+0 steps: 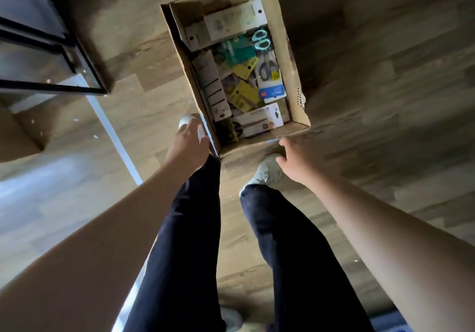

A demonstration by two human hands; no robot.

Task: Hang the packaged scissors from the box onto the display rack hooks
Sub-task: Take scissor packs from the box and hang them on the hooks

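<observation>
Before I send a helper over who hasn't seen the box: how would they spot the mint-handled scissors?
Find the open cardboard box on the wood floor. Look along its right wall toward the far end, just below the white cartons. The mint-handled scissors lie there, their pale green loops unlike the dark-handled scissors just nearer.

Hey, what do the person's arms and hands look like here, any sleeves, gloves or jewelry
Both arms are bare as far as the frame shows, with no sleeves in view. The left hand and right hand wear no gloves, and no watch, ring or bracelet is visible on either.
</observation>
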